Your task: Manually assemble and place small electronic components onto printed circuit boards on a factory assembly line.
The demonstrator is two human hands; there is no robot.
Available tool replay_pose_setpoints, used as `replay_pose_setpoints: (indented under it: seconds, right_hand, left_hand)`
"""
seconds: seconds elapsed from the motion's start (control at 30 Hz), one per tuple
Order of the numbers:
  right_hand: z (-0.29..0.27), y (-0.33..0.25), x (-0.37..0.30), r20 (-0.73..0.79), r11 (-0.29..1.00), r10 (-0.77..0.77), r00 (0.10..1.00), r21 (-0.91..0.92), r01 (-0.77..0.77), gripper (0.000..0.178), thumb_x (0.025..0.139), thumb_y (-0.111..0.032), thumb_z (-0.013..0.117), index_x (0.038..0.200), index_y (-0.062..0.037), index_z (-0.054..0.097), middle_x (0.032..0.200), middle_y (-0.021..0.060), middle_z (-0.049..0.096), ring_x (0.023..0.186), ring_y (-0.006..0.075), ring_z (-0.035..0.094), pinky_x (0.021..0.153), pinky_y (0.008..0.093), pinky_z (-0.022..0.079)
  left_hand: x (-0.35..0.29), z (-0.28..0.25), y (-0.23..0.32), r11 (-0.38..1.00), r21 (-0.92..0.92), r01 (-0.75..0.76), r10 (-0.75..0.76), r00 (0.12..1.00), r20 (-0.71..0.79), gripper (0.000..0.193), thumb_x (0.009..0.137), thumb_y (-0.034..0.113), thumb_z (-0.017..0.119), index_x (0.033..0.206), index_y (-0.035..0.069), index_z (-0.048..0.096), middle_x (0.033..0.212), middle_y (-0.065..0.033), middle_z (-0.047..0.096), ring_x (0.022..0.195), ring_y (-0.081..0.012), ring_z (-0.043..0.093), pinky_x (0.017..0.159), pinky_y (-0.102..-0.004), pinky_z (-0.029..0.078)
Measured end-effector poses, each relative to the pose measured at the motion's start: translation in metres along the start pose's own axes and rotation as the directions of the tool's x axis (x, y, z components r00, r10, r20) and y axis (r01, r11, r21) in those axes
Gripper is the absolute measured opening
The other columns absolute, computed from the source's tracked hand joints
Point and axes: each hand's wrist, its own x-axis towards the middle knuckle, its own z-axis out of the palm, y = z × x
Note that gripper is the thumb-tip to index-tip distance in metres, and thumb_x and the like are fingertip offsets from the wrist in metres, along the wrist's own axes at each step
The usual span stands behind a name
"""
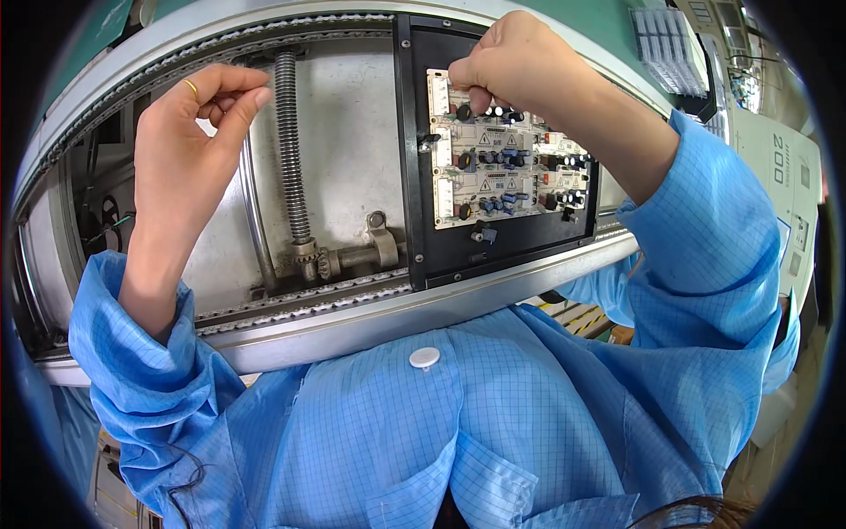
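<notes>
My right hand (511,62) is pinched on a small dark component at the top row of the pale printed circuit boards (507,172); a slip could bend its leads or knock neighbouring capacitors. At nine o'clock, well apart, my left hand (189,141) hovers with fingertips together, holding nothing I can see. The black rectangular carrier frame (414,176) holds three boards, riding grey conveyor rails (352,322). A threaded steel screw (289,150) stands between the hands.
</notes>
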Motion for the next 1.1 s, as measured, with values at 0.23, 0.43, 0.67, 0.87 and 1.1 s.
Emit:
replay_pose_setpoints:
  seconds: [0.23, 0.43, 0.67, 0.87, 1.1]
  right_hand:
    - [0.01, 0.024, 0.003, -0.092, 0.969, -0.245, 0.965, 0.0, 0.246, 0.025, 0.086, -0.022, 0.07, 0.078, 0.0013, 0.074, 0.06, 0.0063, 0.068, 0.05, 0.008, 0.054, 0.047, 0.0254, 0.042]
    - [-0.046, 0.063, 0.054, -0.48, 0.891, -0.45, 0.753, -0.301, 0.341, 0.019, 0.086, -0.021, 0.068, 0.085, -0.0033, 0.077, 0.081, 0.0157, 0.074, 0.082, 0.0298, 0.071, 0.078, 0.0381, 0.055]
    - [-0.043, 0.089, 0.123, -0.528, 0.681, -0.718, 0.453, -0.4, 0.613, 0.02, 0.085, -0.008, 0.071, 0.104, -0.0029, 0.072, 0.099, 0.0122, 0.073, 0.085, 0.0229, 0.07, 0.077, 0.0338, 0.055]
    - [-0.052, 0.085, 0.099, -0.52, 0.735, -0.623, 0.584, -0.134, 0.665, 0.017, 0.088, -0.007, 0.07, 0.103, 0.0015, 0.071, 0.094, 0.0084, 0.073, 0.086, 0.0164, 0.069, 0.077, 0.0308, 0.055]
    - [-0.052, 0.117, 0.008, -0.464, 0.577, -0.635, 0.618, 0.248, 0.778, 0.016, 0.086, 0.001, 0.072, 0.101, 0.0051, 0.07, 0.097, 0.0061, 0.068, 0.088, 0.0111, 0.064, 0.082, 0.0236, 0.052]
  left_hand:
    - [0.002, 0.001, 0.0, 0.996, 0.008, 0.086, -0.086, 0.996, -0.013, 0.02, 0.086, 0.011, 0.076, 0.102, -0.001, 0.073, 0.084, -0.0069, 0.073, 0.072, -0.0088, 0.06, 0.07, -0.0235, 0.05]
    - [-0.002, -0.006, -0.005, 0.958, -0.109, 0.265, -0.256, 0.963, 0.088, 0.023, 0.088, 0.01, 0.075, 0.107, -0.001, 0.074, 0.092, -0.0076, 0.076, 0.078, -0.01, 0.066, 0.074, -0.0249, 0.053]
    - [-0.019, -0.001, 0.032, 0.944, -0.14, 0.299, -0.28, 0.95, 0.136, 0.021, 0.089, 0.003, 0.07, 0.11, -0.002, 0.071, 0.093, -0.007, 0.074, 0.082, -0.0101, 0.066, 0.076, -0.0253, 0.053]
    - [-0.021, 0.036, 0.099, 0.989, -0.007, 0.148, -0.144, 0.97, 0.196, 0.016, 0.087, 0.0, 0.072, 0.102, -0.002, 0.069, 0.086, -0.009, 0.069, 0.08, -0.0138, 0.065, 0.072, -0.0258, 0.052]
    - [-0.009, 0.074, 0.114, 0.983, 0.169, -0.074, 0.031, 0.97, 0.241, 0.014, 0.084, 0.0, 0.071, 0.099, -0.002, 0.069, 0.082, -0.0131, 0.065, 0.077, -0.0246, 0.065, 0.07, -0.0324, 0.052]
